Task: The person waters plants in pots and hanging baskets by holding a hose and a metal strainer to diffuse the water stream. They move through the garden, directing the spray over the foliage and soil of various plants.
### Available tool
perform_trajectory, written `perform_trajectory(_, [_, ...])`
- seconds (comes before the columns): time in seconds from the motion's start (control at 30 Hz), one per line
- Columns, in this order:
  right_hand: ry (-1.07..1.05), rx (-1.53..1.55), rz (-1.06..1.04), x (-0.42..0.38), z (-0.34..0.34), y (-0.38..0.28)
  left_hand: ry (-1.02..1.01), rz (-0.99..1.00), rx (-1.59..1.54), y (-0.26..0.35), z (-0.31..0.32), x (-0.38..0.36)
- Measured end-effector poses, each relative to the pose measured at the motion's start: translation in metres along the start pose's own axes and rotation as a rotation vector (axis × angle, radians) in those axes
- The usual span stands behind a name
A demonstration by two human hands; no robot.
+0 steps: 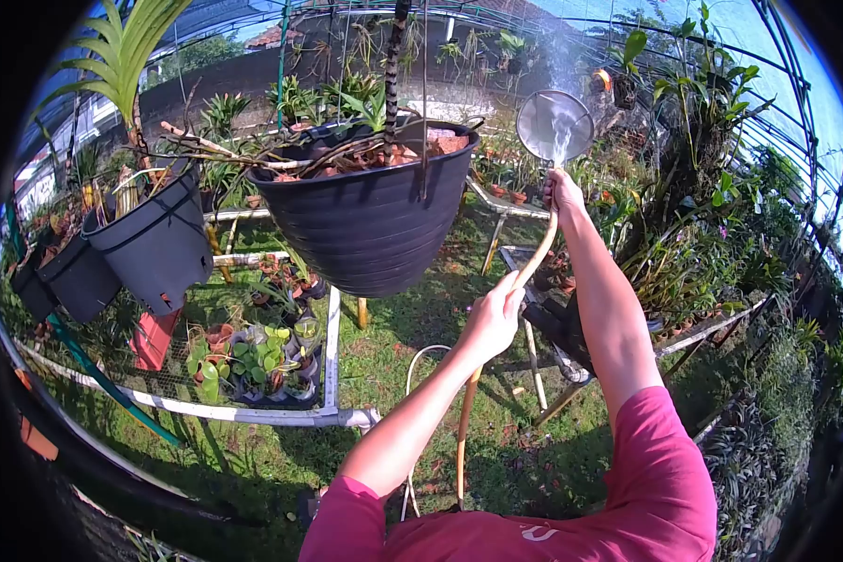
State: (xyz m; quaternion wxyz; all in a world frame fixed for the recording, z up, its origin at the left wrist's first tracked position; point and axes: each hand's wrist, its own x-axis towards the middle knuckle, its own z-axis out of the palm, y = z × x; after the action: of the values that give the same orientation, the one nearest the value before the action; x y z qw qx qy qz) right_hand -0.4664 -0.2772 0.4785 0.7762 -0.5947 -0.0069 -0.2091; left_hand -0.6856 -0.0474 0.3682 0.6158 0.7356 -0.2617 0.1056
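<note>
My right hand (562, 190), at the end of my outstretched arm, is closed around the upper end of a yellowish hose (540, 251). Just above that fist a round mesh strainer (537, 124) stands with its face towards me; how it is held there is hidden. White water (561, 139) streams up from the fist across the mesh, and fine spray rises beyond it. Lower down, my left hand (496, 317) is wrapped round the same hose, which runs on down past my forearm towards the ground.
A large black hanging pot (361, 220) is close by on the left, with a grey pot (155, 248) beside it. White pipe frames (206, 409) hold potted plants below. Dense plants (693, 206) crowd the right side above a bench. Grass (384, 361) covers the ground.
</note>
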Motion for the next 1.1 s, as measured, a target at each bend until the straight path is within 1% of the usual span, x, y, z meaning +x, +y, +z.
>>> perform_trajectory(0.13, [0.017, 0.014, 0.005, 0.002, -0.001, -0.001, 0.001, 0.048, -0.009, -0.008, 0.001, 0.01])
perform_trajectory(0.23, [0.033, 0.003, -0.015, 0.007, 0.002, -0.003, 0.0, 0.026, -0.023, -0.011, 0.005, 0.014])
perform_trajectory(0.3, [-0.004, 0.032, -0.006, 0.014, 0.004, -0.001, 0.02, 0.048, 0.02, -0.016, 0.009, 0.02])
perform_trajectory(0.33, [-0.013, 0.04, -0.024, 0.022, 0.005, 0.003, 0.03, 0.059, 0.043, -0.017, 0.011, 0.024])
perform_trajectory(0.43, [-0.029, 0.068, -0.031, 0.043, 0.014, 0.009, 0.06, 0.008, 0.054, -0.021, 0.009, 0.039])
perform_trajectory(0.47, [-0.044, 0.055, -0.027, 0.049, 0.017, 0.011, 0.041, -0.062, 0.064, -0.023, 0.008, 0.046])
perform_trajectory(0.57, [-0.048, 0.056, -0.014, 0.074, 0.029, 0.024, 0.079, -0.011, 0.036, -0.05, 0.013, 0.071])
perform_trajectory(0.67, [-0.053, 0.028, -0.049, 0.112, 0.038, 0.046, 0.107, -0.054, 0.038, -0.072, 0.016, 0.101])
perform_trajectory(0.7, [0.0, 0.028, -0.023, 0.138, 0.04, 0.058, 0.118, -0.067, 0.042, -0.081, 0.019, 0.118])
perform_trajectory(0.77, [-0.01, -0.005, -0.035, 0.175, 0.035, 0.081, 0.105, -0.105, 0.03, -0.083, 0.024, 0.133])
perform_trajectory(0.87, [0.0, 0.044, -0.006, 0.2, 0.031, 0.102, 0.12, -0.133, 0.005, -0.089, 0.035, 0.154])
perform_trajectory(0.9, [-0.001, 0.059, 0.005, 0.203, 0.029, 0.102, 0.111, -0.16, -0.002, -0.081, 0.035, 0.156])
perform_trajectory(1.07, [-0.037, 0.099, 0.011, 0.215, 0.017, 0.087, 0.15, -0.092, 0.042, -0.105, 0.051, 0.179])
perform_trajectory(1.1, [-0.054, 0.1, 0.012, 0.219, 0.015, 0.085, 0.161, -0.076, 0.05, -0.101, 0.053, 0.182])
